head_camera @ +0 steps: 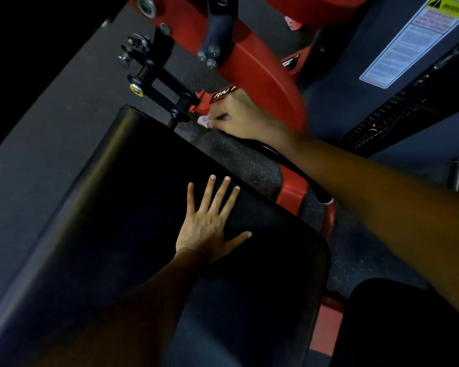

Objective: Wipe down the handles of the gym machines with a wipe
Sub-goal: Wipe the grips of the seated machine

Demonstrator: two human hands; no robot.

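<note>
My right hand reaches forward past the seat and grips a small white wipe, of which only a crumpled end sticks out at the fingers. The hand wraps the upper end of a black handle bar that runs down to the right beneath my forearm, beside the red machine frame. My left hand lies flat with fingers spread on the black padded seat and holds nothing.
A black adjustment bracket with knobs and a yellow-ringed pin stands just left of the wipe. A dark weight stack housing with a warning label rises at the right. Speckled rubber floor lies between seat and frame.
</note>
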